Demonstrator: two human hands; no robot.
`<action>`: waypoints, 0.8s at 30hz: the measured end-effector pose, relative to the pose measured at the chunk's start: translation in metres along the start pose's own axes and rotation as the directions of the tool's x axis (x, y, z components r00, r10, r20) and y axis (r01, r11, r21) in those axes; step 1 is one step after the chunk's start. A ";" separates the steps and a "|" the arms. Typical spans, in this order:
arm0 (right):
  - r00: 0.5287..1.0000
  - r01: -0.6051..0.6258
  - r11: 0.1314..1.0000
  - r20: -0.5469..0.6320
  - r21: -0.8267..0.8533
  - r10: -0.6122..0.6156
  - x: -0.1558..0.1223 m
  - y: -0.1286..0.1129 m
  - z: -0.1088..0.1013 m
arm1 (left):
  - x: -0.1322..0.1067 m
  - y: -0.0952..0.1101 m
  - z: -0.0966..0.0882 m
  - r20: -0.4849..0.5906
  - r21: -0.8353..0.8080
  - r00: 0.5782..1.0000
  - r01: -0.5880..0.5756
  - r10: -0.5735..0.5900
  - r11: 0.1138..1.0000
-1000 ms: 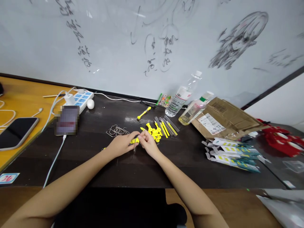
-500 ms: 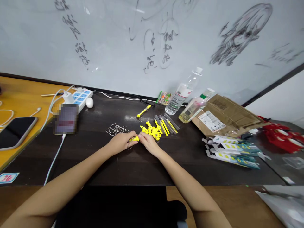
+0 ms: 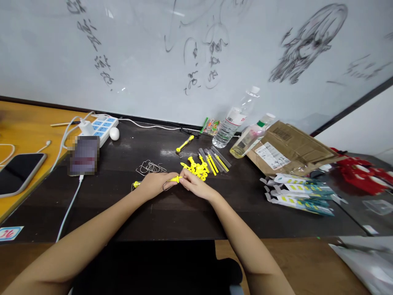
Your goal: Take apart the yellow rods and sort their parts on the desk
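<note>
Over the dark desk, my left hand (image 3: 153, 185) is closed around a small yellow plastic part (image 3: 175, 179). A bent metal hook (image 3: 166, 186) curves out beside it. The fingertips of my right hand (image 3: 193, 183) pinch the part's right end. Another yellow end piece (image 3: 136, 184) with a thin wire shows behind my left wrist; whether it lies on the desk or is held I cannot tell. Loose yellow plastic parts (image 3: 196, 167) lie just beyond my right hand, with several clear tubes (image 3: 211, 160) holding yellow strips. A pile of metal hooks (image 3: 150, 167) lies beyond my left hand.
A yellow-ended tube with a hook (image 3: 185, 144) lies farther back. A water bottle (image 3: 230, 125), a second bottle (image 3: 250, 138), a cardboard package (image 3: 288, 147) and flattened boxes (image 3: 297, 193) are at right. A power strip (image 3: 104, 126) and phones (image 3: 21, 174) are at left.
My left hand has turned slightly, so the hook and yellow part show more clearly. A yellow end piece now shows behind my left wrist. The view has shifted a little.
</note>
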State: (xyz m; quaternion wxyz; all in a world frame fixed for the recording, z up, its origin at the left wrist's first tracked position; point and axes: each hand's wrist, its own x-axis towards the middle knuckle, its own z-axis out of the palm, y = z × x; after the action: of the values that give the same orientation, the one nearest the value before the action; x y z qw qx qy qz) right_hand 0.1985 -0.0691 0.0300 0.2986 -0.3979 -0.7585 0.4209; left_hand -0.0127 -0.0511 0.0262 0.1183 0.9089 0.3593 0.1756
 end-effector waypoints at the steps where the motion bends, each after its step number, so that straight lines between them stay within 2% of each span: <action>1: 1.000 -0.011 1.000 0.007 0.005 0.011 0.000 0.000 0.000 | 0.000 0.000 0.001 0.003 0.005 1.000 -0.005 0.005 1.000; 7: 0.996 -0.092 0.995 -0.004 0.048 0.092 0.001 0.001 0.002 | -0.001 -0.001 0.003 -0.029 0.048 0.999 0.029 -0.028 0.998; 13: 0.993 -0.120 0.988 -0.006 0.093 0.121 0.002 0.002 0.003 | -0.001 -0.002 0.002 -0.011 0.037 0.999 -0.038 0.039 0.999; 20: 0.998 -0.058 0.984 0.023 0.170 0.055 0.000 0.006 -0.002 | 0.001 -0.007 -0.005 0.059 -0.072 0.996 -0.057 0.061 0.996; 24: 0.999 -0.044 0.983 0.023 0.176 0.040 0.000 0.003 -0.005 | 0.000 -0.009 -0.002 0.044 -0.051 0.998 -0.051 0.053 0.997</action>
State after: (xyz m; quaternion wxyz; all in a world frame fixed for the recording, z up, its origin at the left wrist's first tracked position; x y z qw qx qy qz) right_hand 0.2036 -0.0665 0.0290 0.3164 -0.3815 -0.7125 0.4966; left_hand -0.0191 -0.0440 0.0252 0.1444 0.9184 0.3284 0.1666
